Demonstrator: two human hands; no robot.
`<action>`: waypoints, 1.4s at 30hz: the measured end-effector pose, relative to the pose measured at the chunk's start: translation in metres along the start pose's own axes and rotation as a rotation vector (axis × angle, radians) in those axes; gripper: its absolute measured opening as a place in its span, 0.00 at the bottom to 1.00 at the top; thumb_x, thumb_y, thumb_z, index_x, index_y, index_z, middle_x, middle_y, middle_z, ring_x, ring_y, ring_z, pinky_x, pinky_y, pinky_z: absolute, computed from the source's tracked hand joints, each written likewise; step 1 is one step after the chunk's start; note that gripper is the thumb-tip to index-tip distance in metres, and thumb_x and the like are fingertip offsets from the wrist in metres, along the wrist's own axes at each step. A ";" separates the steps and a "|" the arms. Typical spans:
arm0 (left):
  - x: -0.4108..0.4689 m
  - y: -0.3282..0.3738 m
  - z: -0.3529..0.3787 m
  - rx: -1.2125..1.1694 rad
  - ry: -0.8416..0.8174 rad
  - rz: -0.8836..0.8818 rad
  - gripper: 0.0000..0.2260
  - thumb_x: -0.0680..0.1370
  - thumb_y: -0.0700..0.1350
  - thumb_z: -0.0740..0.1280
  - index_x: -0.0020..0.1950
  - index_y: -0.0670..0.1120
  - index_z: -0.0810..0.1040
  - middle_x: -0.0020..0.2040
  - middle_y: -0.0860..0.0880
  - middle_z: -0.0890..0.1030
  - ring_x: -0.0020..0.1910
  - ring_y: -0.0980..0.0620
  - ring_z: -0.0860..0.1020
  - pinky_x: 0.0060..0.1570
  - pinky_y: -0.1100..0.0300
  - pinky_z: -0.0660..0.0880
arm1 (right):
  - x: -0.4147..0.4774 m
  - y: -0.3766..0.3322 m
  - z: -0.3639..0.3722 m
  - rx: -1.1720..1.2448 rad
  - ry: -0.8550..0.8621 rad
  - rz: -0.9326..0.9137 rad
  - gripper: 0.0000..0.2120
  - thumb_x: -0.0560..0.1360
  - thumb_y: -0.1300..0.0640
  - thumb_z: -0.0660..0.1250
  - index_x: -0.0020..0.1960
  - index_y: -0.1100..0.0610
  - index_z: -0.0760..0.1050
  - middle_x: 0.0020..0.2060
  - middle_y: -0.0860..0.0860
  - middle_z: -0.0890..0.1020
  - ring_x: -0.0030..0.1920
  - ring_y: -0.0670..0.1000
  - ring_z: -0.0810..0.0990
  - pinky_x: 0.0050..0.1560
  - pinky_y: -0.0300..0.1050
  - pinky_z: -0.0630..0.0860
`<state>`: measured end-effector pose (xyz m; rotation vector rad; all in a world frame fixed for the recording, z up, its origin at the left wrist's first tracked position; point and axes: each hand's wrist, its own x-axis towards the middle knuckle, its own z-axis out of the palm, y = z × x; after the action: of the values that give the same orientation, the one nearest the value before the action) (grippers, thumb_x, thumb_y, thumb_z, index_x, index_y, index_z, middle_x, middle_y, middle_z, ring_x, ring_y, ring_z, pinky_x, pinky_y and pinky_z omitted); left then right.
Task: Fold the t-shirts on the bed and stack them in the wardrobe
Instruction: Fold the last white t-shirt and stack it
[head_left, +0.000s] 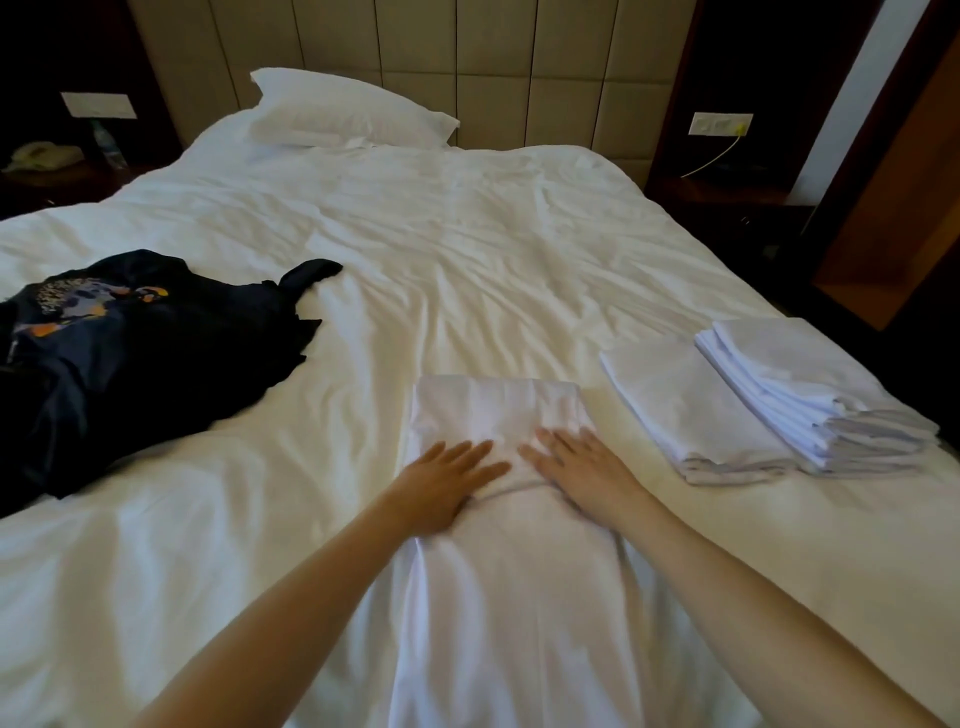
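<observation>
1. Head view: left hand (447, 480) and right hand (576, 467), fingers straight, press one white t-shirt (493, 405) on the bed (467, 260).
2. Two folded stacks (691, 410) right, one dark t-shirt (156, 353) left, one pillow (348, 109).

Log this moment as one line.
step: pressing white t-shirt | left hand, right hand: flat on it | folded piles: right | dark t-shirt: left, unfolded

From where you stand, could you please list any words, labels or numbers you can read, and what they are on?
No text here is readable.
dark t-shirt: orange and pale print, any lettering too blurred to read.
wall plate: no legible marking.
</observation>
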<state>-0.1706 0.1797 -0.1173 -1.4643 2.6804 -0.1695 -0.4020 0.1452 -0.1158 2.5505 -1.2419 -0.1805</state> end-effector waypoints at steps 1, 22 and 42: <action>-0.002 0.011 0.003 -0.020 -0.127 -0.050 0.26 0.79 0.46 0.46 0.78 0.53 0.44 0.78 0.46 0.46 0.77 0.47 0.51 0.73 0.51 0.51 | -0.003 -0.008 0.006 0.055 -0.029 0.017 0.28 0.65 0.60 0.51 0.58 0.53 0.80 0.51 0.56 0.84 0.47 0.56 0.85 0.41 0.52 0.80; -0.110 0.100 0.002 -1.024 0.189 -0.633 0.27 0.76 0.46 0.63 0.74 0.49 0.61 0.77 0.46 0.52 0.75 0.49 0.54 0.69 0.59 0.55 | -0.131 -0.089 -0.007 0.980 0.118 0.662 0.19 0.82 0.57 0.54 0.71 0.60 0.66 0.72 0.55 0.66 0.72 0.53 0.63 0.71 0.41 0.55; -0.177 0.155 -0.007 -1.795 0.228 -0.855 0.05 0.75 0.41 0.69 0.45 0.49 0.83 0.54 0.45 0.81 0.47 0.53 0.79 0.44 0.65 0.75 | -0.208 -0.115 -0.016 1.932 0.023 0.667 0.16 0.73 0.69 0.65 0.46 0.51 0.85 0.50 0.55 0.80 0.54 0.54 0.76 0.45 0.37 0.72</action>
<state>-0.2054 0.4120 -0.1285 -2.7113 1.5679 2.5818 -0.4411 0.3787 -0.1403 2.6295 -2.9586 2.0752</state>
